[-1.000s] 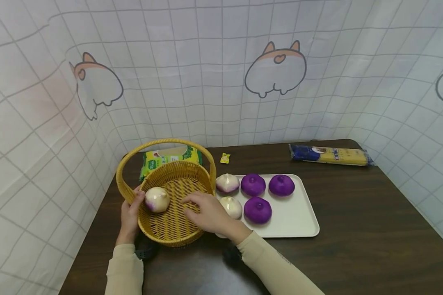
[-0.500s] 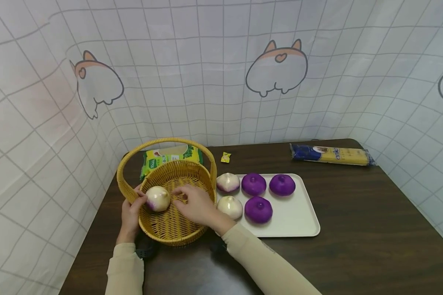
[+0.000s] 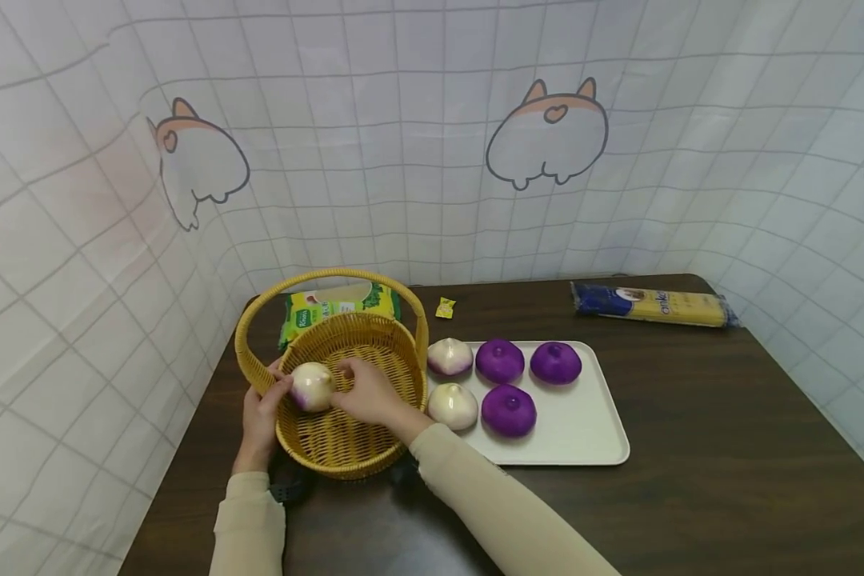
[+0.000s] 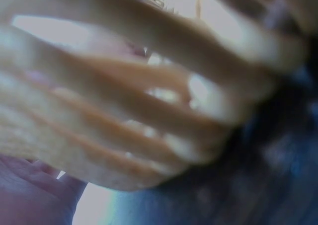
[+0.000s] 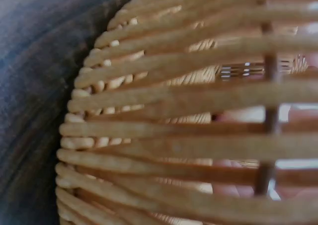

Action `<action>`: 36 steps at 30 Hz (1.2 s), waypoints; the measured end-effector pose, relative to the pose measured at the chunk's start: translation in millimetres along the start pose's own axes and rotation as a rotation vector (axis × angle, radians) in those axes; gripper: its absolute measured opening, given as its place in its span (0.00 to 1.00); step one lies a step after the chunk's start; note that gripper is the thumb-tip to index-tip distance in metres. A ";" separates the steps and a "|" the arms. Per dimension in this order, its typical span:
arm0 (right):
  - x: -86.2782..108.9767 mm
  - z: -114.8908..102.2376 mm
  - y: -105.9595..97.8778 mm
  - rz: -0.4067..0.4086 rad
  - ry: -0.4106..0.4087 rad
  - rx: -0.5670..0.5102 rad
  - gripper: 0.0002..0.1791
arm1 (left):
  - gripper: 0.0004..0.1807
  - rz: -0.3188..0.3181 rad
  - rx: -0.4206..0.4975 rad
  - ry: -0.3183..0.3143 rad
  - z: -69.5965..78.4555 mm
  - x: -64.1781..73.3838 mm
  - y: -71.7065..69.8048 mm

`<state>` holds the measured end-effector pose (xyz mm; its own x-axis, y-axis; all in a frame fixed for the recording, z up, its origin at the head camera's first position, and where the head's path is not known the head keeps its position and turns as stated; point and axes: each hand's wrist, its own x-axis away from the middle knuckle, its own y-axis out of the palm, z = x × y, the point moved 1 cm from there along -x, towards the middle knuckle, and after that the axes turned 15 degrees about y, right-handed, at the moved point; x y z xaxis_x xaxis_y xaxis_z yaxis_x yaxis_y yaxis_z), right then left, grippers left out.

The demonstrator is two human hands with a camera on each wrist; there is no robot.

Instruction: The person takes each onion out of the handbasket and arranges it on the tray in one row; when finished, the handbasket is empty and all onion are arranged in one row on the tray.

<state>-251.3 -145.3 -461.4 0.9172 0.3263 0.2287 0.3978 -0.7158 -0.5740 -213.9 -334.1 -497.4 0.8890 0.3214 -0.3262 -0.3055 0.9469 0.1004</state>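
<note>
In the head view my left hand (image 3: 261, 420) grips the left side of the yellow wicker basket (image 3: 349, 468) near the foot of its handle, with the thumb over the rim. A glossy white-and-purple turnip (image 3: 313, 386) lies inside, against the left wall. My right hand (image 3: 369, 394) reaches into the basket from the right; its thumb and forefinger stand apart, their tips right at the turnip's right side. Both wrist views show mainly the weave close up: the left wrist view has blurred basket strands (image 4: 164, 81), and the right wrist view has the basket wall (image 5: 164, 98).
Right of the basket, a white tray (image 3: 579, 432) bears two white-and-purple turnips (image 3: 453, 406) and three purple onion-shaped vegetables (image 3: 509, 411). Behind the basket lie a green-yellow packet (image 3: 306, 314) and a small yellow wrapper (image 3: 445, 308). A spaghetti pack (image 3: 655, 306) lies at the back right.
My right hand has moved left across the basket's inside, up to the turnip. The left hand keeps its hold on the basket, and the turnip stays at the left wall.
</note>
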 end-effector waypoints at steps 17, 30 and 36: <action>-8.9 -4.4 -0.6 -0.154 0.058 0.027 0.45 | 0.11 -0.006 -0.002 0.013 -2.5 -3.1 2.2; -13.0 -0.6 5.8 -0.239 -0.046 0.051 0.45 | 0.08 -0.005 0.024 0.014 -1.8 -1.6 1.1; -13.1 -0.2 9.3 -0.240 -0.099 0.085 0.40 | 0.07 0.010 0.008 0.007 -1.0 -0.4 1.0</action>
<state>-259.6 -156.4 -469.6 0.7884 0.5422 0.2906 0.5964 -0.5578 -0.5773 -215.0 -333.3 -498.1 0.8835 0.3303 -0.3322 -0.3111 0.9439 0.1112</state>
